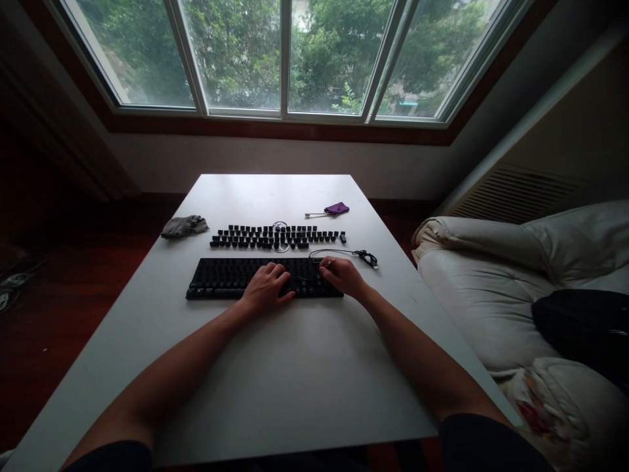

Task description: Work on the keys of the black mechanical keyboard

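A black keyboard (216,276) lies on the white table (295,380) in front of me. My left hand (265,286) rests over its middle, fingers spread and thumb near the front edge. At the keyboard's right end, my right hand (343,275) is closed, with thumb and forefinger pinched just above the keys. Whatever is between those fingertips is too small and dark to name. Behind the keyboard, several loose black keycaps (239,236) stand in rows. A black cable (366,257) with a USB plug lies coiled to the right.
A crumpled grey cloth (184,227) sits at the table's left edge. Toward the back right are a folded purple cloth (337,208) and thin white-tipped sticks (315,215). A thin ring-like outline (281,248) shows among the keycaps. A pale sofa (472,295) borders the table's right side.
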{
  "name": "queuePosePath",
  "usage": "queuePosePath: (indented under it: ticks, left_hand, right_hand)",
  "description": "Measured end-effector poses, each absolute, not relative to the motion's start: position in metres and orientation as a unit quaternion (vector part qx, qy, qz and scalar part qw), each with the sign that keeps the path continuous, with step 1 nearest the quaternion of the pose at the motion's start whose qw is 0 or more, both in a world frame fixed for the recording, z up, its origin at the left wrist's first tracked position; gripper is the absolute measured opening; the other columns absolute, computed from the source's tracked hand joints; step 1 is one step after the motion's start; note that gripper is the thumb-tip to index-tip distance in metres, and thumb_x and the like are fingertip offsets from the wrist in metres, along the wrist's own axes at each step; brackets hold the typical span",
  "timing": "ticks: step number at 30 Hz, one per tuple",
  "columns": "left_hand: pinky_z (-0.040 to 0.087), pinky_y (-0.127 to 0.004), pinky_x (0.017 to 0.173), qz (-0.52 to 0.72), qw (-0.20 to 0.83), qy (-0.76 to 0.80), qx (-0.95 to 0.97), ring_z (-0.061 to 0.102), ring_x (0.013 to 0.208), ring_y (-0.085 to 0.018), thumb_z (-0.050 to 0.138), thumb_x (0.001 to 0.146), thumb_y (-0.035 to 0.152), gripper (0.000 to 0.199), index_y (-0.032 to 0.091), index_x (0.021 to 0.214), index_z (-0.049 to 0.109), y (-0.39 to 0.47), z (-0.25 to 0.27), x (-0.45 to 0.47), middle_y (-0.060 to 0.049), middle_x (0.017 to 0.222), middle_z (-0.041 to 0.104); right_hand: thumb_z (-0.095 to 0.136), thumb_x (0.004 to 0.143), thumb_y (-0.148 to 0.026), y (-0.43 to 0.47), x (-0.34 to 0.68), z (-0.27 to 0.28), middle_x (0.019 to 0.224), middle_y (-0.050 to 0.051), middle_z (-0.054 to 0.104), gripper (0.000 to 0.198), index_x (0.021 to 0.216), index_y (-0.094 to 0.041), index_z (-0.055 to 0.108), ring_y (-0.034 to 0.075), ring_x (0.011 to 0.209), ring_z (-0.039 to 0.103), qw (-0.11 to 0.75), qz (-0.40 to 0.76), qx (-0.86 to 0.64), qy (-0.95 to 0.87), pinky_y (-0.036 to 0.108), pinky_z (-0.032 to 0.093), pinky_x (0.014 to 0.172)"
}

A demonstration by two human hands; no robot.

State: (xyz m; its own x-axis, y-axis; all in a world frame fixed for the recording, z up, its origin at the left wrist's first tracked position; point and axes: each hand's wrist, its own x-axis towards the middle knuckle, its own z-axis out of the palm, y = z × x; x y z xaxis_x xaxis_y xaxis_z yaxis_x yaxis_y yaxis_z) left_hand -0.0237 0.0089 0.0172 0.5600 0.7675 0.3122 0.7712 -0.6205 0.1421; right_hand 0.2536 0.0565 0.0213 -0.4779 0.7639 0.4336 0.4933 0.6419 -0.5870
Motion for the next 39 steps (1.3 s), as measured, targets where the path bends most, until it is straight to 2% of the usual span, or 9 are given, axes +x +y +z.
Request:
queuePosePath:
  ticks: [5,11,15,19,24,29,39]
  left_hand:
    - [0.044,-0.047,0.092,-0.177,-0.002,-0.432,-0.884,0.051,0.110,-0.031,0.064,0.088,0.047,0.036,0.022,0.113,0.062,0.010,0.017,-0.023,-0.011,0.117,0.059]
    - [0.044,-0.047,0.093,-0.173,-0.002,-0.432,-0.885,0.051,0.110,-0.031,0.064,0.088,0.047,0.035,0.023,0.114,0.062,0.010,0.016,-0.024,-0.011,0.117,0.059]
    - [0.044,-0.048,0.094,-0.168,0.003,-0.434,-0.885,0.050,0.111,-0.031,0.063,0.088,0.047,0.037,0.022,0.115,0.062,0.009,0.016,-0.024,-0.012,0.118,0.058]
    - [0.044,-0.049,0.093,-0.171,-0.002,-0.431,-0.886,0.050,0.111,-0.032,0.063,0.088,0.046,0.038,0.022,0.117,0.061,0.007,0.016,-0.023,-0.013,0.119,0.058]
    - [0.043,-0.050,0.095,-0.181,-0.016,-0.429,-0.885,0.050,0.112,-0.032,0.064,0.087,0.045,0.038,0.023,0.118,0.062,0.007,0.016,-0.023,-0.013,0.119,0.058]
    - [0.044,-0.049,0.094,-0.180,-0.024,-0.429,-0.885,0.050,0.111,-0.032,0.065,0.087,0.045,0.038,0.024,0.118,0.062,0.009,0.016,-0.023,-0.012,0.119,0.058]
    - [0.044,-0.048,0.093,-0.170,-0.011,-0.426,-0.889,0.050,0.111,-0.032,0.064,0.087,0.046,0.039,0.023,0.118,0.062,0.009,0.016,-0.023,-0.012,0.119,0.059]
  right_hand:
    - [0.062,0.094,-0.039,0.058,0.256,0.009,0.087,0.005,0.071,0.020,0.094,-0.020,0.067,0.017,0.068,0.061,0.353,0.197,-0.369,-0.837,0.030,0.048,0.068]
    - [0.057,0.098,-0.042,0.061,0.255,0.006,0.089,0.008,0.072,0.026,0.093,-0.020,0.069,0.021,0.082,0.066,0.330,0.176,-0.365,-0.853,0.033,0.050,0.077]
    - [0.054,0.099,-0.046,0.060,0.247,0.005,0.081,0.007,0.070,0.032,0.085,-0.020,0.068,0.021,0.076,0.065,0.331,0.154,-0.396,-0.842,0.032,0.048,0.073]
    - [0.051,0.100,-0.048,0.058,0.242,0.001,0.075,0.005,0.069,0.037,0.079,-0.021,0.066,0.020,0.069,0.064,0.364,0.204,-0.422,-0.805,0.031,0.046,0.068]
    - [0.051,0.098,-0.051,0.055,0.242,-0.001,0.074,0.005,0.070,0.039,0.077,-0.022,0.068,0.021,0.069,0.065,0.399,0.254,-0.437,-0.765,0.033,0.050,0.072]
    - [0.048,0.099,-0.052,0.053,0.244,0.006,0.078,0.006,0.072,0.042,0.080,-0.021,0.069,0.020,0.071,0.066,0.474,0.260,-0.460,-0.704,0.034,0.052,0.074]
    - [0.052,0.096,-0.055,0.055,0.241,-0.001,0.077,0.006,0.071,0.042,0.080,-0.020,0.068,0.020,0.071,0.066,0.473,0.295,-0.444,-0.702,0.034,0.053,0.072]
